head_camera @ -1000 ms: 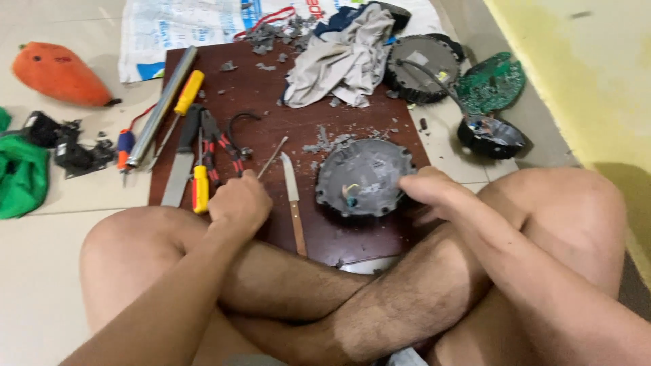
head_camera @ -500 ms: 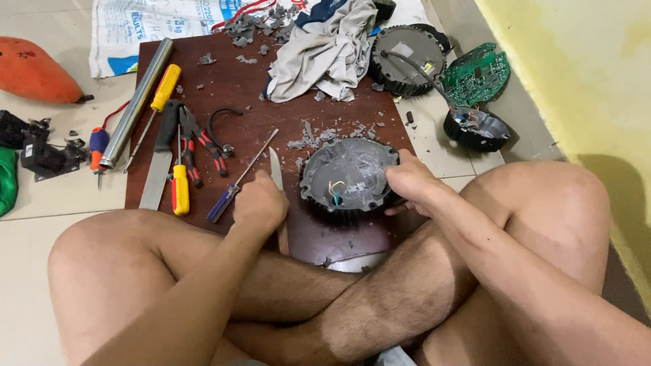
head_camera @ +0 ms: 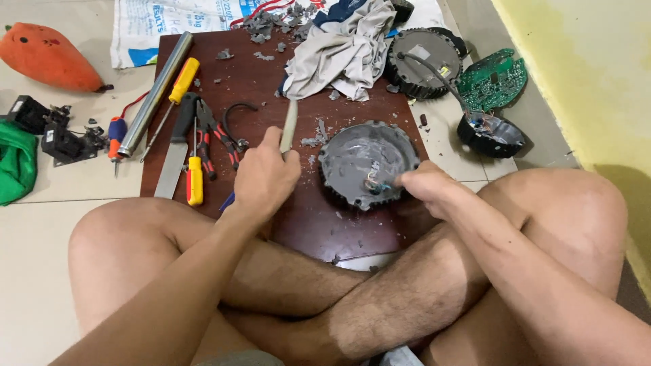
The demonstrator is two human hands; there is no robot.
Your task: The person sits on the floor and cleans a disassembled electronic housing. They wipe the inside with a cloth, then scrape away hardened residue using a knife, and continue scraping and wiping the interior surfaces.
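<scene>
Left hand [head_camera: 266, 177] fisted around a knife [head_camera: 289, 127], blade pointing up and away, just left of the round grey ribbed housing [head_camera: 366, 163] lying flat on the brown board [head_camera: 224, 81]; right hand [head_camera: 424, 186], fingers curled, pinches the housing's near-right rim.

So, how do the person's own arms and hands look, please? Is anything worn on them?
Both arms are bare with no sleeves in view. The left hand and the right hand wear no gloves, and no watch, ring or band shows on them. The forearms are hairy. No markings or cables are visible on them.
</scene>
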